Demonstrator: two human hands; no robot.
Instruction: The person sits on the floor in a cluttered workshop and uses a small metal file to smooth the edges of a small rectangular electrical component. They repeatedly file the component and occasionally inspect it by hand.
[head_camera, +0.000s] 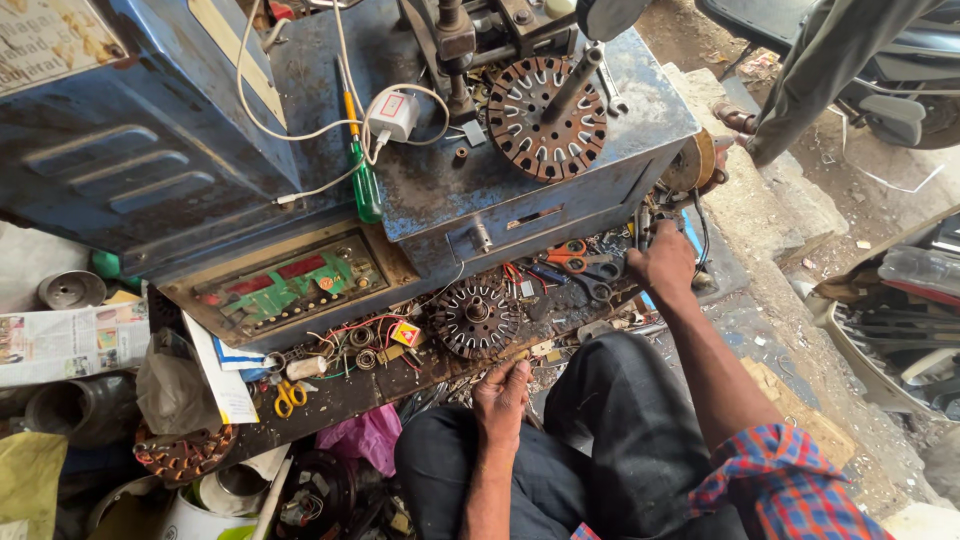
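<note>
Left hand (500, 398) flat on knee, grip empty; right hand (662, 262) among bench tools, grip unclear

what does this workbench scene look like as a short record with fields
left hand: rests on the bench edge, below a slotted round stator core
right hand: reaches into tools at the bench's right end, beside orange-handled scissors
machine: blue winding machine carrying a second stator core
also: green screwdriver, white adapter

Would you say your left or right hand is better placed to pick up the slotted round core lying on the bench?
Probably the left hand: it rests just below the core, nearer than the right hand.
</note>
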